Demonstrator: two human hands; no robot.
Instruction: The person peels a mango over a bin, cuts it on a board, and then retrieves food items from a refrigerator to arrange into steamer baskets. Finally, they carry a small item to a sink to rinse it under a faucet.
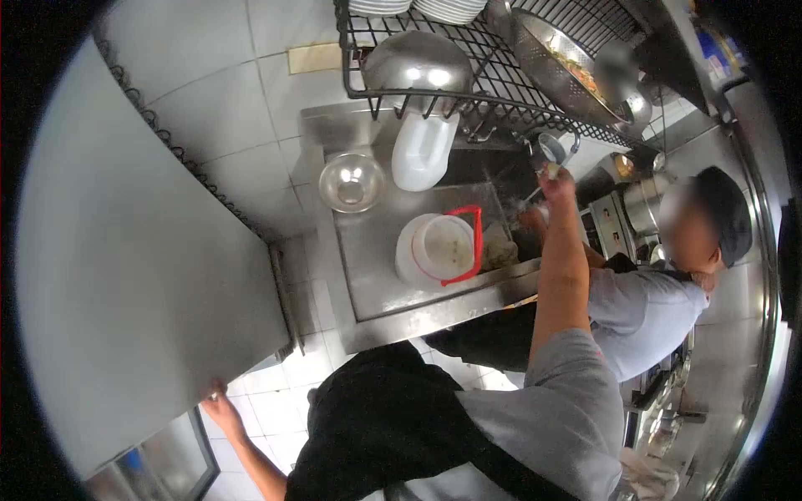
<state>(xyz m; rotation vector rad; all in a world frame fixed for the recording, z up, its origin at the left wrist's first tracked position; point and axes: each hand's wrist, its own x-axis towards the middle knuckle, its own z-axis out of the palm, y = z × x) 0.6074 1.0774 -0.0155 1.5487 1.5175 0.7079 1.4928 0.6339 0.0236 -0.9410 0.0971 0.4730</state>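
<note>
My left hand [220,411] is at the lower corner of a large grey metal panel [159,284], fingers curled at its edge. My right arm stretches across the sink, and my right hand [556,185] is closed beside a small round metal vessel [551,149]; I cannot tell what is in its fingers. Just below it a co-worker's hand [535,219] is over the sink basin [522,188]. On the steel drainboard [368,275] stand a white bucket [413,250] with a red handle, a steel bowl [351,182] and a white plastic jug [423,154].
A black wire rack [501,50] hangs above the sink, bearing a large steel bowl [418,63], stacked white dishes [447,8] and a perforated pan [543,50] of food. A co-worker [652,301] stands close on my right. Pots [643,204] are beyond.
</note>
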